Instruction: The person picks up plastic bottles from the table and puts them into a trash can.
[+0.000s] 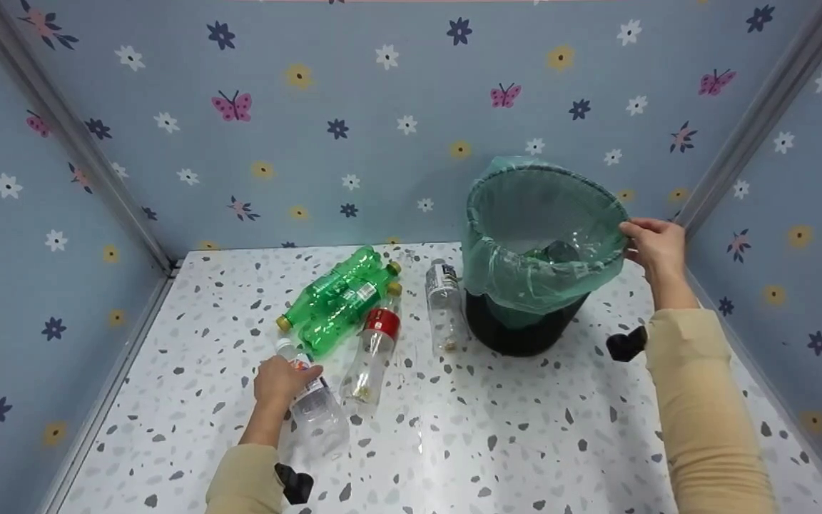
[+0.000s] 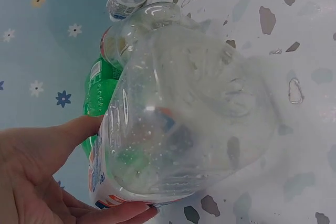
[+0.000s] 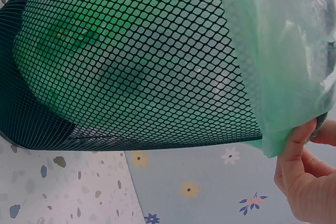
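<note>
Clear plastic bottle with a white cap and an orange-and-blue label [image 1: 313,403] lies on its side on the speckled white surface [image 1: 496,442], nearest me, just left of the other bottles. My left hand [image 1: 279,380] rests over its upper part, thumb and fingers curled round the body; the left wrist view shows the thumb [image 2: 79,129] against the label and a finger under the base. My right hand [image 1: 657,246] pinches the far right rim of the black mesh bin lined with a pale green plastic bag [image 1: 539,235], tipping it toward the bottles, fingers folded over the bag's edge [image 3: 294,145].

Beside the clear bottle: 2 green plastic bottles with yellow caps [image 1: 340,300], 1 clear bottle with a red label [image 1: 375,346], 1 clear bottle with a dark label [image 1: 444,303] close to the bin. Something clear already lies inside the liner.

Judgement: grip mid-body, not the slick base. Hold the bin tilted and steady, mouth facing left.
</note>
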Demonstrator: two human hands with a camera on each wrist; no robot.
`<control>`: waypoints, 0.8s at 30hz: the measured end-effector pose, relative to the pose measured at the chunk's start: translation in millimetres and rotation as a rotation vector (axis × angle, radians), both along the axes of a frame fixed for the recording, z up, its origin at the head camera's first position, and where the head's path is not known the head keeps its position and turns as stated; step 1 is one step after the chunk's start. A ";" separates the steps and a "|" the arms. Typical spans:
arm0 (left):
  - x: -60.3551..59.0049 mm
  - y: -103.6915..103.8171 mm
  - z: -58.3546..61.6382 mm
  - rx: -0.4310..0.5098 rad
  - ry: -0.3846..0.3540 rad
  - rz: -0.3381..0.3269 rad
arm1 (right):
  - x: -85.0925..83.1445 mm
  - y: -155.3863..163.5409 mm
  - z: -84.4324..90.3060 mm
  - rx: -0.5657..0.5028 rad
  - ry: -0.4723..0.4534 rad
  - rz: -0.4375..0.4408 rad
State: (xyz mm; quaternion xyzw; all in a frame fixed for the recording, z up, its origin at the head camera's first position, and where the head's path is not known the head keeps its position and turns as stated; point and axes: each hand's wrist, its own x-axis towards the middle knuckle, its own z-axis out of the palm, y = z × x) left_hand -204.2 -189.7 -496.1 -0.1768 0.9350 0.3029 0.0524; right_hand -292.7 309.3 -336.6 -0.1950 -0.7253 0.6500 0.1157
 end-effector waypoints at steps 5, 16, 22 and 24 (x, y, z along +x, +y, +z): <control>1.7 -4.8 1.6 0.020 -0.014 0.016 | -1.0 0.1 -0.1 -0.005 0.009 0.000; 4.9 -5.5 19.8 -0.006 0.085 0.037 | -1.4 -0.1 -0.9 0.011 0.000 -0.006; 4.9 1.2 33.5 -0.020 0.146 0.046 | -3.0 -0.3 -1.9 0.041 -0.004 -0.011; 4.4 4.6 37.8 -0.018 0.186 0.053 | -3.5 -0.1 -2.3 0.053 -0.010 -0.016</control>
